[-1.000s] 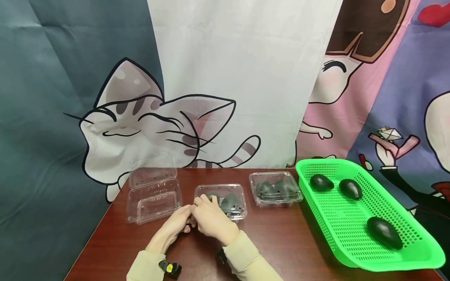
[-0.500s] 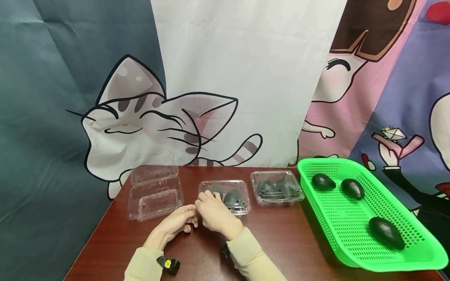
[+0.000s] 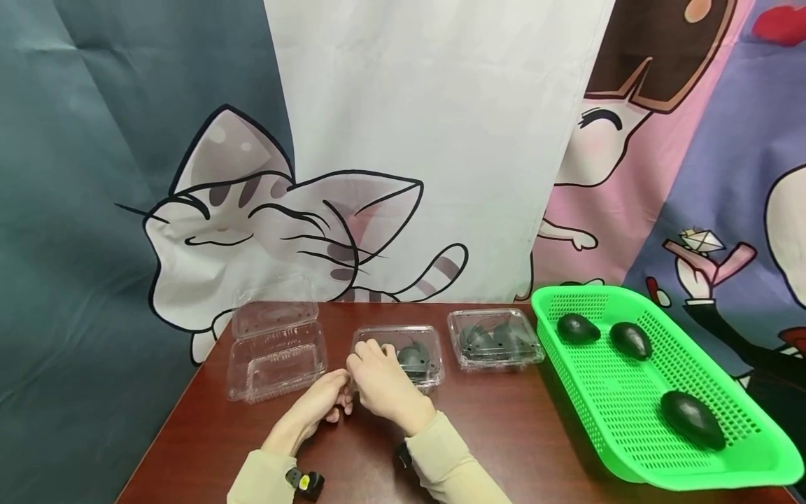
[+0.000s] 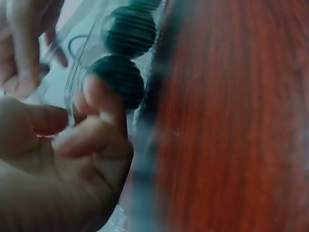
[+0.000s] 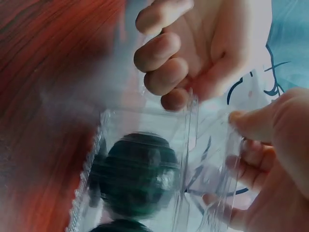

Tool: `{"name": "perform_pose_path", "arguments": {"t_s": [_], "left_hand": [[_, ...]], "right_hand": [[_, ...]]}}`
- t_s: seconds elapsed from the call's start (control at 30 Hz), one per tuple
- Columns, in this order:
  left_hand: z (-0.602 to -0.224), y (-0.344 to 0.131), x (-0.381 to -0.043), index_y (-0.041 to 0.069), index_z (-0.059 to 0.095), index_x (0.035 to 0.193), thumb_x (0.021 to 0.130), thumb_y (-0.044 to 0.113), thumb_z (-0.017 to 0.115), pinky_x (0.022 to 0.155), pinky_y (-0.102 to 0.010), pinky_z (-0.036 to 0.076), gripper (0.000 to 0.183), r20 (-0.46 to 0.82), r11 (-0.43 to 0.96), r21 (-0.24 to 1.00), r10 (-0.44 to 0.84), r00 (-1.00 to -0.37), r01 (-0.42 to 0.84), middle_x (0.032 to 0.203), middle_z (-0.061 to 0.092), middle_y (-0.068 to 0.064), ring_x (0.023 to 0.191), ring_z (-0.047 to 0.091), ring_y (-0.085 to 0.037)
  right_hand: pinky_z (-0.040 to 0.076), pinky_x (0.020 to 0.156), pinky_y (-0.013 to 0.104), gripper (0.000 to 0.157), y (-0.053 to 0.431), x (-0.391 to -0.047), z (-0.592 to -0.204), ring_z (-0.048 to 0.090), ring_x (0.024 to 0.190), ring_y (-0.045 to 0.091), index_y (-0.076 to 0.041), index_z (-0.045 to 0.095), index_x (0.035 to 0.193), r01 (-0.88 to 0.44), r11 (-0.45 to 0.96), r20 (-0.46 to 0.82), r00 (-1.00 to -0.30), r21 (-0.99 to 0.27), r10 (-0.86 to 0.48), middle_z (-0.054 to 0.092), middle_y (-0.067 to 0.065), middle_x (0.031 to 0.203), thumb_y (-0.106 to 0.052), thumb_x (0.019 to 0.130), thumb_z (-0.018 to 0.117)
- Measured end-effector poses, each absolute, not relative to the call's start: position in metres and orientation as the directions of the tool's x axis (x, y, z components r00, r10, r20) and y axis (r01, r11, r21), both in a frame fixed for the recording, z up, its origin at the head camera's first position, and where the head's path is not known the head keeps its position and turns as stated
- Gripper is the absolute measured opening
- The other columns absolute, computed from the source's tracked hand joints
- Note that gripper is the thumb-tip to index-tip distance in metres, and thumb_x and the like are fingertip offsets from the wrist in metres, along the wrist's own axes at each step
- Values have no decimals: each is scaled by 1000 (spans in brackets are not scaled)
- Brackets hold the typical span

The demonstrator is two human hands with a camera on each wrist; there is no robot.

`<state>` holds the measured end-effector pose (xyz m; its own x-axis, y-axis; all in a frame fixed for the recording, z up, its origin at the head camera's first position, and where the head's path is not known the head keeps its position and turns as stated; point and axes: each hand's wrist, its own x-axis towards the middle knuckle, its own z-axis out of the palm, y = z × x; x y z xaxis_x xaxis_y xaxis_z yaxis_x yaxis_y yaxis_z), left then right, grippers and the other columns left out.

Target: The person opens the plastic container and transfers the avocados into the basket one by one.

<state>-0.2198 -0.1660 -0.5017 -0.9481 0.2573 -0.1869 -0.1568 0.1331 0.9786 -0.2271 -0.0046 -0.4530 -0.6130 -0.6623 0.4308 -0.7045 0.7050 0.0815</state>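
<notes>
A clear plastic clamshell box (image 3: 430, 339) with dark avocados (image 3: 412, 360) inside sits mid-table in the head view. Both hands are at its near left corner. My left hand (image 3: 317, 400) pinches the box's rim between thumb and fingers, as the left wrist view shows close up. My right hand (image 3: 389, 388) grips another clear edge beside it. In the right wrist view a gap shows between the plastic edges held by the left hand (image 5: 203, 53) and the right hand (image 5: 270, 164). Two ridged dark avocados (image 4: 129, 31) show through the plastic in the left wrist view.
An open clamshell box (image 3: 277, 367) without contents stands at the left. Another closed box (image 3: 497, 339) with dark avocados lies right of the middle. A green basket (image 3: 604, 413) with three avocados (image 3: 693, 418) stands at the right. A printed cloth (image 3: 441, 105) hangs behind the table.
The box and both hands have shifted slightly to the right. My right hand's fingers have moved up a little at the corner, and the look of the box's top has changed.
</notes>
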Motion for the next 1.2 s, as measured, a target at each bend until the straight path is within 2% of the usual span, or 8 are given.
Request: {"name": "perform_pose_path", "arguments": {"t_s": [0.1,0.23,0.33,0.47,0.7,0.9,1.0,1.2], "left_hand": [[-502,-158,-219,4,48,85,105,24,39,42,-22,31,30,-143,223,968,125,-982,-113,61,49,-5,51,43,-14],[-503,-150,-223,6,46,84,103,16,42,46,-24,34,22,-44,304,952,39,-998,-30,61,48,-5,51,43,-16],[-502,-148,-226,6,46,81,101,11,43,51,-26,39,21,-12,333,943,45,-999,3,61,48,-5,52,46,-16],[-502,-149,-226,6,45,80,105,15,41,54,-27,39,27,-10,366,931,60,-998,13,58,46,-4,51,46,-17],[-501,-152,-227,6,46,81,106,16,39,55,-28,36,29,-12,415,910,74,-997,20,53,44,-2,50,45,-17],[-499,-155,-227,2,47,88,107,18,36,44,-25,31,27,-64,372,928,67,-996,-35,56,46,-5,47,39,-15],[-498,-155,-227,1,46,88,107,20,36,42,-24,29,29,-87,347,936,76,-993,-55,57,47,-6,46,39,-15],[-502,-153,-225,5,43,83,107,20,36,42,-25,31,28,-97,331,942,107,-990,-57,55,46,-5,45,39,-15]], "right_hand": [[39,78,39,17,-6,-224,-453,44,88,17,-18,57,81,-715,690,442,-588,108,-678,47,-3,88,-9,81,71],[40,78,40,17,-7,-222,-452,45,86,19,-18,56,79,-715,684,467,-561,145,-684,47,-2,87,-13,83,71],[39,76,39,17,-5,-221,-451,44,83,18,-19,56,78,-711,688,474,-561,143,-679,46,-3,83,-20,89,69],[38,75,37,16,4,-217,-450,43,81,17,-20,58,80,-716,683,475,-555,145,-683,45,-3,82,-25,93,66],[35,71,37,11,36,-219,-455,47,82,19,-20,62,84,-710,635,441,-487,304,-754,50,-1,86,-18,83,72],[35,70,38,10,53,-232,-448,49,79,21,-17,57,82,-720,553,407,-396,419,-823,50,-1,85,-13,82,66],[35,71,40,10,56,-239,-445,48,78,21,-16,56,84,-720,541,395,-387,435,-833,49,0,86,-11,82,65],[36,74,43,22,58,-247,-423,50,86,22,-14,57,92,-709,530,323,-421,465,-848,51,2,93,-11,75,70]]}}
